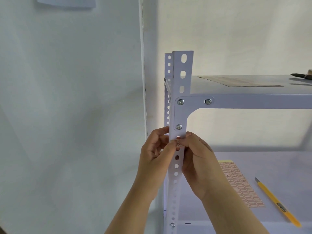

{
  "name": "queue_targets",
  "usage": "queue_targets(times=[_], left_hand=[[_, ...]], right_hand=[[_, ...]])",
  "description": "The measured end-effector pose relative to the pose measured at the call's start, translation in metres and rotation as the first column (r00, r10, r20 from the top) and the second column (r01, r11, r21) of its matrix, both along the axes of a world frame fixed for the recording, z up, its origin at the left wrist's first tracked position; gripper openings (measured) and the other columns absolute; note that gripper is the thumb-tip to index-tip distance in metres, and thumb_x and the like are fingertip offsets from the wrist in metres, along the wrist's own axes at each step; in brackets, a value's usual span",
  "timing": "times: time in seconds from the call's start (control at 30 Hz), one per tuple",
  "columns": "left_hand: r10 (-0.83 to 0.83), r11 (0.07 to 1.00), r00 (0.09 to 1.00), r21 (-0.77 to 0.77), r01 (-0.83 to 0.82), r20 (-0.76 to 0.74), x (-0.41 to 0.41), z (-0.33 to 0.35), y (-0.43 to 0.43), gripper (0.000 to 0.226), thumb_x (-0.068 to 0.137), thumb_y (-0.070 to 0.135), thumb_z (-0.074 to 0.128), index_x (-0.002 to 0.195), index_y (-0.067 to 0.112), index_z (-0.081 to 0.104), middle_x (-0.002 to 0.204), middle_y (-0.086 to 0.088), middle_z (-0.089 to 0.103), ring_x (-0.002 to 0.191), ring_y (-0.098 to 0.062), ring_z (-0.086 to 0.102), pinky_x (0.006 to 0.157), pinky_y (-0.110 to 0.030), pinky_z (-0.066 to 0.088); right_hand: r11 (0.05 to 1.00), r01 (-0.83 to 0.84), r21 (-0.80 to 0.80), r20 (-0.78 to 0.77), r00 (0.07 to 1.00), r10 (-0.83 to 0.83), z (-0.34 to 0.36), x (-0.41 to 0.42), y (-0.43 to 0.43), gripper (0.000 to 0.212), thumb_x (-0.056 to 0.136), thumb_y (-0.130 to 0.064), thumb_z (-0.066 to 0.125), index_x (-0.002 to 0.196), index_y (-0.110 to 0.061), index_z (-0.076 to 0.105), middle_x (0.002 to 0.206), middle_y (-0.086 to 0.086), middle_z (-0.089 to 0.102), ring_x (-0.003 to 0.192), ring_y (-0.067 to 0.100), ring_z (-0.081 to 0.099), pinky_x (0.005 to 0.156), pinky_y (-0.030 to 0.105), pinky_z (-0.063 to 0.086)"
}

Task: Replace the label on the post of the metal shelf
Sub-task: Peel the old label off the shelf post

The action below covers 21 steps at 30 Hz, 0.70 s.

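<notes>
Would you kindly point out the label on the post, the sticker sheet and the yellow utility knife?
label point(179, 143): head view, its visible printed face.
sticker sheet point(241, 186): head view, middle of the sheet.
yellow utility knife point(276, 201): head view, middle of its handle.

The label point(179, 143) on the post point(189, 68) is covered at both sides by fingertips of the left hand point(156, 150) and the right hand point(199, 156). Only its middle strip shows, and the writing is too small to read. The post is cut off at the lower edge. Right of the post, the sticker sheet point(243, 188) is partly hidden behind the right hand and its print is illegible. Far right of the post, a dark tool point(300, 75) is cut off.
</notes>
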<state>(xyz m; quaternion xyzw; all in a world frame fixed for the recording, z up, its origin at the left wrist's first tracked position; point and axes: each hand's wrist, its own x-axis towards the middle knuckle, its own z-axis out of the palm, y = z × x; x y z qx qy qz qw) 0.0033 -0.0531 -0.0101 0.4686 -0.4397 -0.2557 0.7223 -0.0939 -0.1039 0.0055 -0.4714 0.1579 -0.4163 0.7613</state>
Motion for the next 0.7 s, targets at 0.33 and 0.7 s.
queue_targets(times=[0.33,0.7], left_hand=[[-0.007,1.000,1.000,-0.011,0.007,-0.013,0.0003,-0.0014,-0.0005,0.030,0.083,0.021,0.061,0.111,0.027,0.070,0.101,-0.004,0.076,0.099,-0.026,0.068,0.082,-0.026,0.056],[-0.004,1.000,1.000,-0.004,0.004,0.001,0.0006,-0.0011,-0.0012,0.028,0.084,0.022,0.062,0.110,0.026,0.070,0.093,0.000,0.075,0.092,-0.023,0.067,0.087,-0.036,0.056]], right_hand=[[0.999,-0.035,0.035,0.007,0.999,0.035,0.0040,-0.0020,-0.0001,0.025,0.083,-0.004,0.050,0.097,0.017,0.051,0.102,0.025,0.065,0.092,0.035,0.059,0.083,0.044,0.045],[1.000,-0.020,-0.003,-0.018,1.000,0.020,0.0020,-0.0044,0.0035,0.024,0.090,-0.010,0.049,0.095,0.004,0.068,0.096,0.019,0.071,0.088,0.030,0.066,0.082,0.042,0.049]])
